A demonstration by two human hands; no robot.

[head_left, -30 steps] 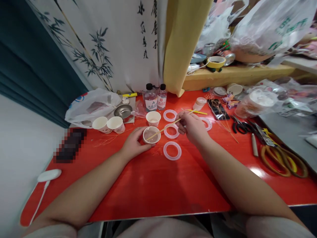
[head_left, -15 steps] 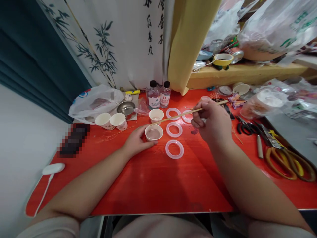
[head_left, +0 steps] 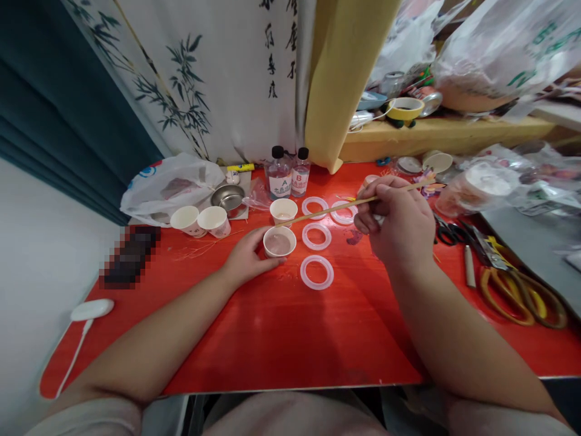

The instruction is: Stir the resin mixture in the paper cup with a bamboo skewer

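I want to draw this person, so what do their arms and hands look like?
The left hand and right hand are bare, with no gloves, watch or bracelet showing. The arms are bare too, coming out of short, pale sleeves: the left sleeve and right sleeve.

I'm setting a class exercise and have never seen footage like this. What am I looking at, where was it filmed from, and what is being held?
This picture comes from a camera worn on a person's head, looking forward and down, so the two bare arms are the wearer's own. The left hand steadies a white paper cup of pinkish liquid. The right hand pinches a thin wooden stick. On the glossy red tabletop lie pale translucent rings; behind stand clear bottles labelled A and B.
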